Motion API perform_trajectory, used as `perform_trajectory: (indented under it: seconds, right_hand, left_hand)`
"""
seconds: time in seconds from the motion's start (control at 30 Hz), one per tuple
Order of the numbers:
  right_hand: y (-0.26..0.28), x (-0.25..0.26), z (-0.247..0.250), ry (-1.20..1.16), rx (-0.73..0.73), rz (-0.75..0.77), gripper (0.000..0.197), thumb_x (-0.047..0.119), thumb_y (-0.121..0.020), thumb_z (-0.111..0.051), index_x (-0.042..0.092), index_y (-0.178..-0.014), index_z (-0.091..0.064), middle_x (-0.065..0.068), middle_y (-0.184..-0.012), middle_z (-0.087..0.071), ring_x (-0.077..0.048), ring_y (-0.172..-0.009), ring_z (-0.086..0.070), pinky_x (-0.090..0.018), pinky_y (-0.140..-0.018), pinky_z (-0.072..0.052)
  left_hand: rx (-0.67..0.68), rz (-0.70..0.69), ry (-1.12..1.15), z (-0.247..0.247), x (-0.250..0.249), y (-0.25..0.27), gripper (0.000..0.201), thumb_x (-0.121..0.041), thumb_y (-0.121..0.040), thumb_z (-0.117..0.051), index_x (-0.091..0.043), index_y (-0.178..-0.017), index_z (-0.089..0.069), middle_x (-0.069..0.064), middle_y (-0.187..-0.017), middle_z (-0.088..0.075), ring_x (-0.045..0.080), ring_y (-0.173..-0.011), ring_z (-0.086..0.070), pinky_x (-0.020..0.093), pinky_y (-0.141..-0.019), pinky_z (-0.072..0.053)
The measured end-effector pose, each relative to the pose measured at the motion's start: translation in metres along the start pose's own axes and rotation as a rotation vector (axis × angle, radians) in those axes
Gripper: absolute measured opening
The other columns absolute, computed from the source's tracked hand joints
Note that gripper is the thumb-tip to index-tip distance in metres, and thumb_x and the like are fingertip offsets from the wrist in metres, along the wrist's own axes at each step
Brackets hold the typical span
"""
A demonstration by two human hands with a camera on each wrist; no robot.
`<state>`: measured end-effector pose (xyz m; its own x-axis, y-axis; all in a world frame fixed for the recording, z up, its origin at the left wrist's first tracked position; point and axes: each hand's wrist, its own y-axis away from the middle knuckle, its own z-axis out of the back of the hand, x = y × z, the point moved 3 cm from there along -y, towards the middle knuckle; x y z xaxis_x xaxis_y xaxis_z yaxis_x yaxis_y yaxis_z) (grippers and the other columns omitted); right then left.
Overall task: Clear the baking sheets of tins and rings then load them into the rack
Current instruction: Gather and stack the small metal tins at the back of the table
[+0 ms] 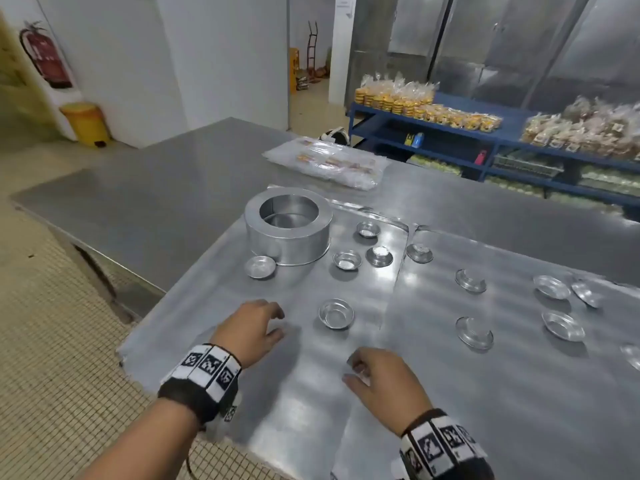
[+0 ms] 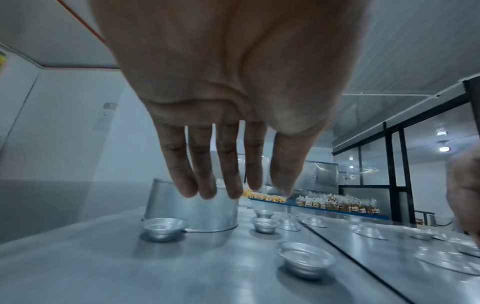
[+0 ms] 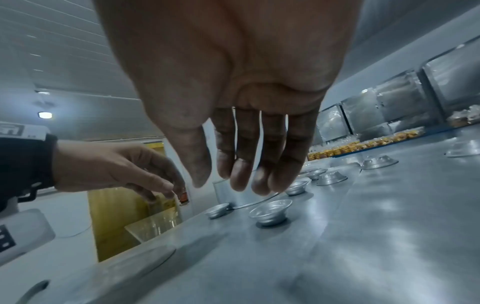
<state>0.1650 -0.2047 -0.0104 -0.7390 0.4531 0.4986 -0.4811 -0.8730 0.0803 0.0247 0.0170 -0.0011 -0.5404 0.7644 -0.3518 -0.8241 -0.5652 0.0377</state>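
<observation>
Two steel baking sheets lie side by side on the table, the left sheet (image 1: 214, 375) and the right sheet (image 1: 519, 393). A big round ring (image 1: 288, 226) stands at the far end of the left sheet, with a smaller ring nested inside. Several small round tins are scattered over both sheets, the nearest tin (image 1: 336, 313) just ahead of my hands. My left hand (image 1: 252, 329) hovers over the left sheet, fingers relaxed and empty. My right hand (image 1: 377, 379) hovers near the seam between the sheets, fingers loosely curled, holding nothing.
Flat plastic bags (image 1: 329, 162) lie on the table beyond the sheets. Blue shelves (image 1: 450, 133) with bagged baked goods stand at the back right. The table's left edge (image 1: 104, 258) drops to a tiled floor. A yellow bin (image 1: 86, 123) stands by the far wall.
</observation>
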Motion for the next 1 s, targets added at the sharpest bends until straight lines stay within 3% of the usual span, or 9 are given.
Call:
perform_trajectory:
  seconds: [0.1, 0.2, 0.37, 0.47, 0.57, 0.67, 0.8, 1.0]
  right_hand:
    - [-0.04, 0.007, -0.006, -0.062, -0.071, -0.067, 0.036, 0.041, -0.086, -0.067, 0.025, -0.118, -0.064, 0.011, -0.111, -0.064, -0.009, -0.106, -0.058, -0.026, -0.092, -0.048]
    - [-0.077, 0.014, -0.015, 0.002, -0.067, -0.146, 0.054, 0.041, -0.084, -0.07, 0.02, -0.132, -0.056, 0.004, -0.128, -0.058, -0.018, -0.123, -0.047, -0.028, -0.101, -0.041]
    - [-0.129, 0.007, -0.027, 0.083, -0.094, -0.28, 0.088, 0.069, -0.064, -0.061, 0.015, -0.133, -0.05, 0.001, -0.13, -0.051, -0.027, -0.124, -0.044, -0.032, -0.105, -0.036]
    - [-0.144, 0.004, -0.031, 0.099, -0.036, -0.389, 0.097, 0.065, -0.067, -0.072, 0.015, -0.143, -0.039, -0.001, -0.142, -0.042, -0.026, -0.131, -0.033, -0.034, -0.109, -0.035]
    - [-0.151, 0.002, -0.033, 0.099, -0.01, -0.447, 0.107, 0.068, -0.063, -0.072, 0.016, -0.148, -0.033, -0.002, -0.142, -0.04, -0.025, -0.132, -0.03, -0.035, -0.108, -0.037]
    - [-0.153, 0.005, -0.036, 0.105, 0.016, -0.473, 0.104, 0.067, -0.063, -0.071, 0.015, -0.146, -0.036, -0.003, -0.137, -0.043, -0.025, -0.129, -0.032, -0.034, -0.105, -0.038]
    - [-0.153, 0.007, -0.037, 0.085, -0.016, -0.499, 0.076, 0.057, -0.07, -0.068, 0.018, -0.132, -0.048, -0.002, -0.127, -0.045, -0.026, -0.123, -0.037, -0.031, -0.097, -0.04]
    - [-0.148, 0.01, -0.038, -0.003, -0.034, -0.527, 0.077, 0.052, -0.071, -0.074, 0.013, -0.134, -0.05, -0.004, -0.131, -0.044, -0.026, -0.125, -0.045, -0.031, -0.102, -0.042]
  left_hand:
    - [0.019, 0.063, 0.013, 0.005, 0.035, -0.04, 0.045, -0.04, -0.089, -0.064, -0.023, -0.13, -0.058, 0.0, -0.131, -0.058, 0.024, -0.122, -0.054, 0.039, -0.1, -0.047]
    - [0.074, 0.147, -0.019, 0.004, 0.066, -0.081, 0.057, -0.04, -0.089, -0.066, -0.019, -0.138, -0.05, 0.006, -0.139, -0.053, 0.03, -0.125, -0.052, 0.041, -0.102, -0.046]
    - [0.14, 0.259, 0.016, -0.009, 0.103, -0.147, 0.08, -0.051, -0.082, -0.071, -0.01, -0.144, -0.039, 0.015, -0.141, -0.048, 0.037, -0.126, -0.05, 0.044, -0.103, -0.044]
    - [0.126, 0.3, -0.013, -0.021, 0.116, -0.175, 0.094, -0.065, -0.074, -0.071, -0.008, -0.142, -0.038, 0.016, -0.139, -0.046, 0.038, -0.128, -0.047, 0.043, -0.105, -0.042]
    - [0.097, 0.297, -0.042, -0.031, 0.12, -0.191, 0.094, -0.066, -0.076, -0.069, -0.004, -0.14, -0.037, 0.017, -0.138, -0.044, 0.037, -0.128, -0.043, 0.043, -0.103, -0.04]
    - [0.097, 0.318, -0.058, -0.036, 0.123, -0.199, 0.096, -0.07, -0.076, -0.066, -0.001, -0.139, -0.041, 0.017, -0.136, -0.045, 0.036, -0.125, -0.043, 0.041, -0.1, -0.041]
    - [0.094, 0.31, 0.037, -0.037, 0.128, -0.203, 0.092, -0.071, -0.069, -0.07, -0.004, -0.129, -0.053, 0.018, -0.128, -0.053, 0.036, -0.118, -0.048, 0.039, -0.099, -0.042]
    - [0.05, 0.306, 0.289, -0.026, 0.109, -0.18, 0.103, -0.059, -0.044, -0.088, -0.009, -0.126, -0.052, 0.01, -0.123, -0.053, 0.026, -0.109, -0.057, 0.032, -0.094, -0.048]
